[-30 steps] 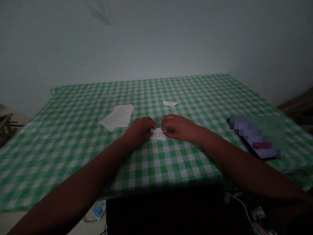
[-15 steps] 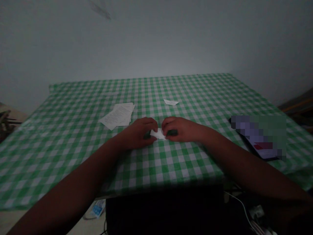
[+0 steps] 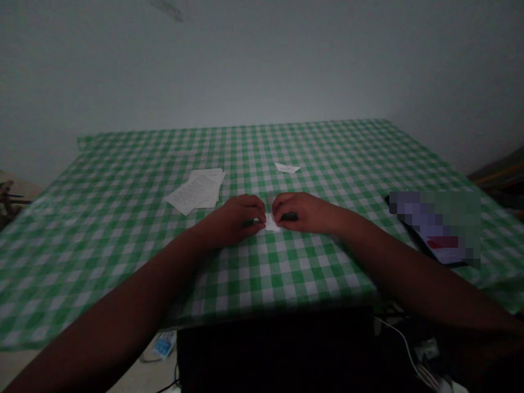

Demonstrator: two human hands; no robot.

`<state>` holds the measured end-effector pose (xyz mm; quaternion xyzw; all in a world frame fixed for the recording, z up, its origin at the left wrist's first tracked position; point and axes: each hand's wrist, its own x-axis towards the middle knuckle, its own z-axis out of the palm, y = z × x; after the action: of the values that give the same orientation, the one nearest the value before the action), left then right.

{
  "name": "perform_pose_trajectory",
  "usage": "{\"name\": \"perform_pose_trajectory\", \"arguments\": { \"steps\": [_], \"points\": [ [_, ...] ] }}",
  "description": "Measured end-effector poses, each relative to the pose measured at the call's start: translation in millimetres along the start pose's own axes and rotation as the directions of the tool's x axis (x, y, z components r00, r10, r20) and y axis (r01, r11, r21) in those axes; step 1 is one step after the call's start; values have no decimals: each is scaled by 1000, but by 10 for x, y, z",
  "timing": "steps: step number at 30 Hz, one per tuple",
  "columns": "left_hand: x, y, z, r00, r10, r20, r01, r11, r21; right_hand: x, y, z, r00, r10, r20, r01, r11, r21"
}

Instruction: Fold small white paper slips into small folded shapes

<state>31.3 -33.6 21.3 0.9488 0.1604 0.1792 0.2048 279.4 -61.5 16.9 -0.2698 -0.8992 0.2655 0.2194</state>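
Between my two hands is a small piece of white paper (image 3: 271, 222), low over the checked cloth near the middle of the table. The thumb and fingers of my left hand (image 3: 239, 218) pinch its left side. On its right side, my right hand (image 3: 301, 213) closes thumb and fingertips in the same way. My fingers cover much of the paper, so its full shape is hidden. Beyond my hands lies a folded white paper piece (image 3: 287, 168), long and pointed at the ends, rather like a small boat.
Printed paper sheets (image 3: 196, 191) lie in a loose stack to the left. A tablet or phone (image 3: 436, 234), its screen blurred out, rests at the right. A green-and-white checked tablecloth (image 3: 254, 278) covers the table. Below the edge hang a white cable (image 3: 403, 338) and other items.
My left fingers have drawn closer to the thumb on the paper, and less of the paper shows. Both hands stay in nearly the same place; the view has shifted slightly.
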Motion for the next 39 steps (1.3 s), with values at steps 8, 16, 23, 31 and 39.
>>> {"name": "perform_pose_trajectory", "arguments": {
  "steps": [8,16,23,31,39],
  "points": [
    [-7,-48,26,1000,2,-7,-2,1000,7,3,-5,5,1000,23,11,-23,1000,-1],
    [-2,-7,-6,1000,-25,8,25,1000,-18,8,-8,4,1000,18,21,-18,1000,20],
    [-11,-25,1,1000,-7,4,7,1000,-28,2,16,12,1000,19,16,-19,999,34],
    [-10,-4,-19,1000,-11,2,11,999,-38,-15,24,13,999,31,-24,-30,999,43],
    [0,15,-24,999,-46,12,46,998,-42,-15,-52,50,998,56,-42,-56,998,-3]
  ]
}}
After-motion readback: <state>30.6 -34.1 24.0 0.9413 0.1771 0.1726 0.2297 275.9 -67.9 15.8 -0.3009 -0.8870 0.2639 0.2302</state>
